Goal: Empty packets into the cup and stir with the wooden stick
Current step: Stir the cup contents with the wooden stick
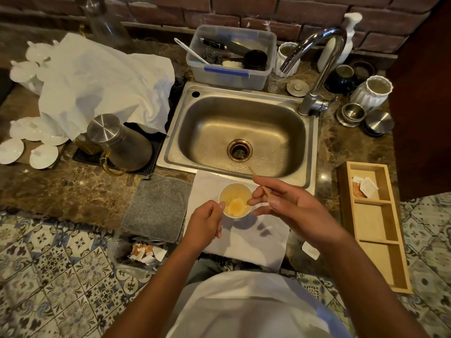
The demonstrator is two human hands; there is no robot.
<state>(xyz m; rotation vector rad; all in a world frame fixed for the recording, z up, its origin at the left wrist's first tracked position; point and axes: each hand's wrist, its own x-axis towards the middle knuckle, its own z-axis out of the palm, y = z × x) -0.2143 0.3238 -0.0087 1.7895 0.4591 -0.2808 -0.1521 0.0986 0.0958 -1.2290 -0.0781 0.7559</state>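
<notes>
A small white cup (234,189) with pale yellow liquid stands on a white cloth (246,237) at the counter's front, just before the sink. My left hand (206,223) grips the cup's left rim with thumb and fingers. My right hand (285,208) pinches a thin wooden stick (256,178) that slants from above the sink down toward the cup; its lower end is hidden behind my fingers. Two packets (364,187) lie in the top section of a wooden tray (375,228) at the right.
A steel sink (241,132) with a tap (319,69) lies behind the cup. A grey mat (156,206) lies left of the cloth. Torn packets fill a bin (144,252) below. A steel jug (119,142), plates and a white sheet crowd the left.
</notes>
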